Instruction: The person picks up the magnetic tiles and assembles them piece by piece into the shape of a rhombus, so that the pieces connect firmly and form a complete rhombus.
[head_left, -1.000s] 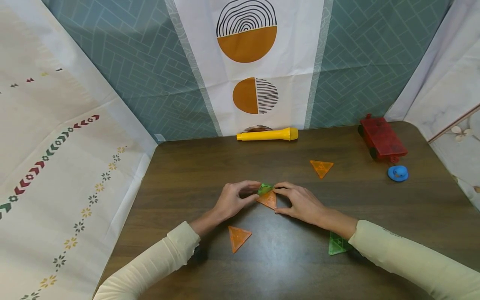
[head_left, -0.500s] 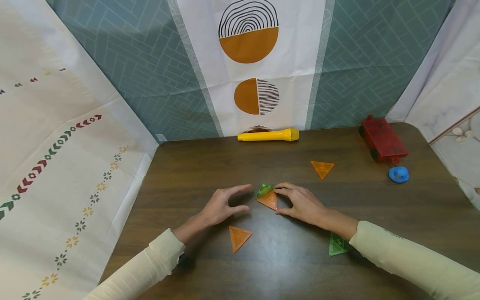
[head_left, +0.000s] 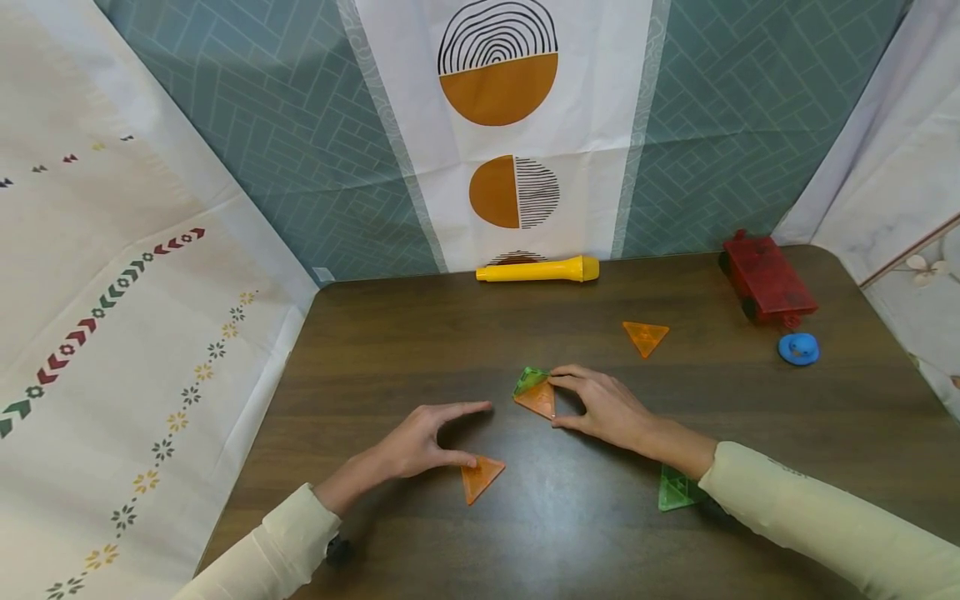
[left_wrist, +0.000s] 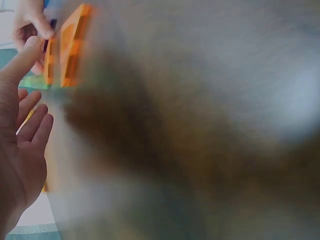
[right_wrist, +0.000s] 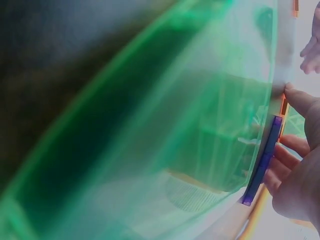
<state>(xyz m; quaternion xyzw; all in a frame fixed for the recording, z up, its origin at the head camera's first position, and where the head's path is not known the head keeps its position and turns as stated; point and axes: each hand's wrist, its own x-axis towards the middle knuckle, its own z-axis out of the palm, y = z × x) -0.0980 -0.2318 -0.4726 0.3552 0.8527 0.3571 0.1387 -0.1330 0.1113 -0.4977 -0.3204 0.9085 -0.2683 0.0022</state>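
Observation:
My left hand (head_left: 414, 443) is spread, its thumb tip over the upper left corner of a loose orange triangle tile (head_left: 482, 478); whether they touch I cannot tell. With thumb and forefinger, my right hand (head_left: 606, 410) pinches an orange triangle tile (head_left: 537, 400) in the middle of the table. Against that tile's far side a green tile (head_left: 530, 380) stands tilted. The right wrist view has a purple-edged tile (right_wrist: 262, 160) beside the right hand, hidden in the head view. A large green tile (right_wrist: 215, 115) fills that wrist view's foreground, blurred.
Under my right forearm lies a green triangle tile (head_left: 677, 488), partly covered. Farther back is another orange triangle (head_left: 645, 338). A yellow toy microphone (head_left: 537, 269) lies along the back edge. At the right are a red toy wagon (head_left: 768, 279) and a blue rubber toy (head_left: 798, 349).
My left hand has let go of the joined green and orange tiles and moved left and nearer, to the loose orange triangle. My right hand keeps its pinch in the same place.

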